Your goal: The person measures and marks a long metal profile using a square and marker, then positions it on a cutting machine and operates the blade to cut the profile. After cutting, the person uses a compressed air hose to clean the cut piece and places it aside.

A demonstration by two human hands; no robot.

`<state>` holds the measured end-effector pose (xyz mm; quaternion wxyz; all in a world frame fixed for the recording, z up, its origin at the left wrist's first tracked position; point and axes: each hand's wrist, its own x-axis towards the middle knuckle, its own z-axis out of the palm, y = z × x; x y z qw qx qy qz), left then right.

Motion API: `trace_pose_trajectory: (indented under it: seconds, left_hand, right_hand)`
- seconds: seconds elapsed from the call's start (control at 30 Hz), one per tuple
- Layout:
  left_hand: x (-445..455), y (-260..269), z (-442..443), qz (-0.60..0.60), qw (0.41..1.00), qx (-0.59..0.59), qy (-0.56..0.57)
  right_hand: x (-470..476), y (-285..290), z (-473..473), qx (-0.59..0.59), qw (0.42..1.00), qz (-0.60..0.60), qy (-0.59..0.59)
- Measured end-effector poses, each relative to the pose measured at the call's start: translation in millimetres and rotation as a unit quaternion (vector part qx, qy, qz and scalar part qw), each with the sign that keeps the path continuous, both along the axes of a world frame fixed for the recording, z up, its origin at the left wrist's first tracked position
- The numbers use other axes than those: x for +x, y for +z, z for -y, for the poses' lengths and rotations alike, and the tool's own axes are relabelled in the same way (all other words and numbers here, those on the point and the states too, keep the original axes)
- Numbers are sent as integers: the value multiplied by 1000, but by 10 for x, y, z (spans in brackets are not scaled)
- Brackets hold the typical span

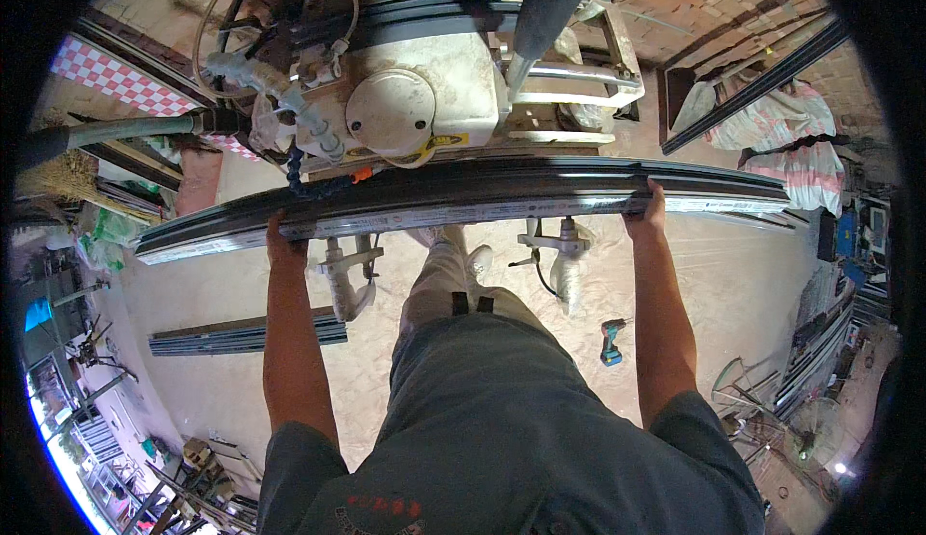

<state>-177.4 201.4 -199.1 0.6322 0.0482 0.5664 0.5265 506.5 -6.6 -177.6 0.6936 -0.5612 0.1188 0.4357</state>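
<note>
A bundle of long dark metal profiles [463,191] lies crosswise before me. A pale film bearing print covers its near face. My left hand [284,240] grips the near side of the bundle left of its middle. My right hand [647,213] grips it toward the right end. Fingers of both hands are partly hidden by the profiles. Just beyond stands a workshop machine with a dusty white housing [434,93], a round cover [391,112] and a black-gripped lever [557,7]. An orange-tipped flexible nozzle [362,174] reaches close to the bundle.
Two clamp-like metal fittings, left [347,274] and right [564,260], show below the bundle. A cordless drill [612,342] lies on the floor right of my legs. More profiles [246,332] lie at left. White sacks [781,122] and a leaning dark profile [756,86] stand at right.
</note>
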Motion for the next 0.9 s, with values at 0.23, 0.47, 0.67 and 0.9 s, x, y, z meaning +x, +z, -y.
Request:
trace_pose_trajectory:
  seconds: [0.23, 0.47, 0.67, 0.9]
  left_hand:
    - [3, -56, -93, 3, 1000, 2, -26]
    - [98, -28, -173, 40, 996, 50, -58]
    - [142, 42, -213, 7, 1000, 13, -5]
    - [148, 23, -302, -17, 998, 15, -52]
  right_hand:
    - [111, -243, -111, -62, 998, -6, -29]
    - [131, -312, -177, -42, 998, 24, -26]
    - [77, -261, -195, 31, 999, 28, 21]
    - [77, -248, -296, -25, 998, 5, -53]
